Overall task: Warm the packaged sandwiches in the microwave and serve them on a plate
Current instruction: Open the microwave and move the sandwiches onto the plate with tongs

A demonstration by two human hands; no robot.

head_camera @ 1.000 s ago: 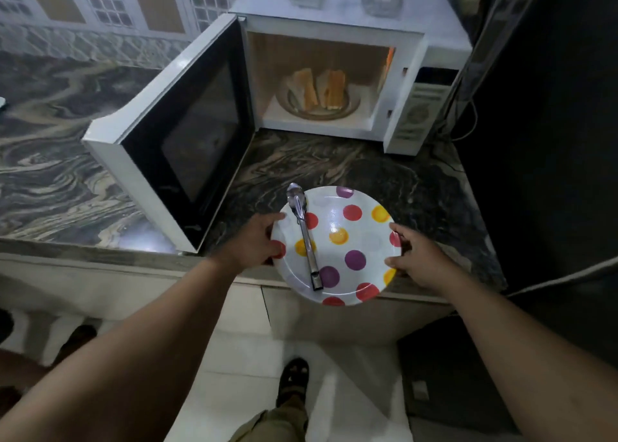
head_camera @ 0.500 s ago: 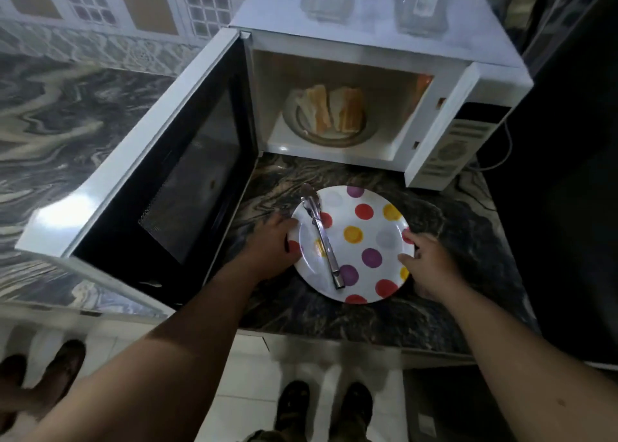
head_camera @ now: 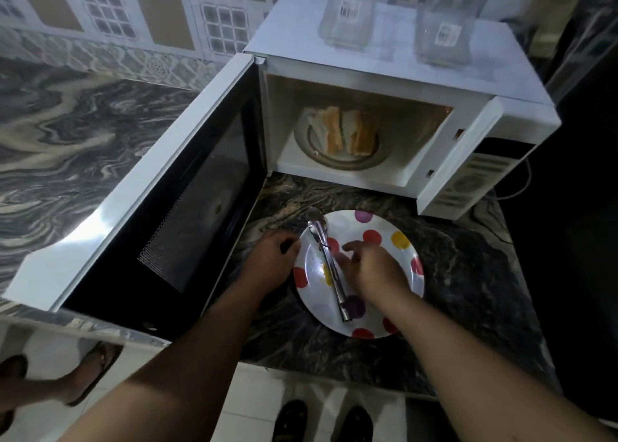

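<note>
Polka-dot plate [head_camera: 399, 257] sat on the marble desk [head_camera: 468, 267] just in front of the open microwave [head_camera: 384, 74]. Two sandwiches [head_camera: 347, 134] stood on the turntable inside. Tongs [head_camera: 326, 254] lay across the plate. Left hand [head_camera: 272, 261] rested at the plate's left rim, fingers curled, nothing clamped. Right hand [head_camera: 371, 267] hovered over the tongs, fingers apart.

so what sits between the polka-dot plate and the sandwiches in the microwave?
In the head view, only bare marbled countertop and the microwave's open front sill separate the plate from the sandwiches. The tongs lie on the plate itself.
</note>
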